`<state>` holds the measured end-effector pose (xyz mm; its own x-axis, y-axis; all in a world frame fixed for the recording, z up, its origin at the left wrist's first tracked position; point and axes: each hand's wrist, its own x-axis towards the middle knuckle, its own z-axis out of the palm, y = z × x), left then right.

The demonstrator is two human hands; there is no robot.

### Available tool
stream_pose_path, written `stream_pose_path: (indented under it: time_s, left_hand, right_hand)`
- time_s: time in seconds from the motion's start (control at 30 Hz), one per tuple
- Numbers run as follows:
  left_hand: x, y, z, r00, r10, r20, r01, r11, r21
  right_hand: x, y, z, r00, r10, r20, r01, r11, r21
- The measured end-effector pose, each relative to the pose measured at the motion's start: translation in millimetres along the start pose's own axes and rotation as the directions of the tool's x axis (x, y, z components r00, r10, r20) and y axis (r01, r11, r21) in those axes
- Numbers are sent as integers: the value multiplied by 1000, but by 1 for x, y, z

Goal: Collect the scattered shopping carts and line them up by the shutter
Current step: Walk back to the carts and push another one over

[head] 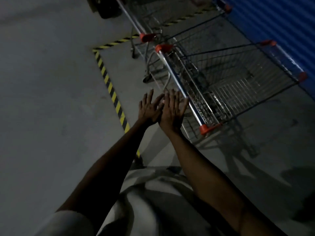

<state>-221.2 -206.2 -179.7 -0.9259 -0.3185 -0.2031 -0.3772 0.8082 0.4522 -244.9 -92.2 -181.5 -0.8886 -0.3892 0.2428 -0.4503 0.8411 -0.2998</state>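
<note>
Fingers (150, 97) of the left hand (149, 109) are held straight and spread wide, and nothing is held in them. Fingers (173, 97) of the right hand (172, 113) are held the same way, flat and empty. Both hands are stretched out side by side, and the right one partly covers the left. The right fingertips are just beside the long silver handle bar with orange end caps (179, 79); whether the bar is touched cannot be told in the dim light.

That bar belongs to the grey wire shopping cart (238, 86), which is parked on the grey concrete floor (51, 82) at the edge where the floor meets the blue ribbed metal shutter (272, 23). Its front end is close against the shutter. A second wire cart with the same orange caps (150, 19) is parked just beyond it, along the same edge. A yellow and black striped line (109, 84) is painted on the floor near both carts.

The cart is likely to be stiff and rather heavy, yet it should roll easily on its wheels. It is best gripped on the handle bar, with one hand near each orange cap, so it can be steered straight. The smooth bar may be a little slippery. If it is pushed too hard, the shutter or the next cart could be bumped.
</note>
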Motion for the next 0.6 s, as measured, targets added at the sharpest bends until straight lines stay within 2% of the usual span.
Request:
stream_pose_path:
  time_s: [0.07, 0.1, 0.17, 0.2, 0.27, 0.37, 0.43, 0.6]
  left_hand:
    - [-42, -37, 14, 992, -121, 33, 122, 992, -43]
    - [-67, -54, 20, 977, -210, 48, 213, 973, -90]
    - [-118, -87, 31, 925, -371, 81, 380, 909, -172]
    - [-144, -101, 36, 897, -431, 99, 442, 874, -202]
    - [-192, -129, 46, 841, -530, 109, 537, 793, -287]
    - [-256, -157, 49, 752, -652, 91, 614, 644, -457]
    - [-295, -172, 43, 686, -726, 49, 619, 546, -564]
    - [-383, -222, 41, 478, -874, 89, 626, 268, -733]
  right_hand:
    - [-41, -15, 7, 984, -42, 174, 22, 993, 117]
    - [-62, -22, 11, 947, -79, 312, 36, 990, 139]
    - [-95, -32, 17, 805, -213, 554, 164, 977, 137]
    - [-106, -35, 19, 736, -279, 617, 249, 959, 137]
    - [-118, -46, 25, 639, -334, 693, 327, 933, 148]
    - [-140, -77, 37, 592, -314, 742, 300, 941, 159]
    - [-163, -105, 49, 557, -341, 757, 338, 926, 168]
    - [-226, -191, 72, 356, -458, 815, 515, 823, 237]
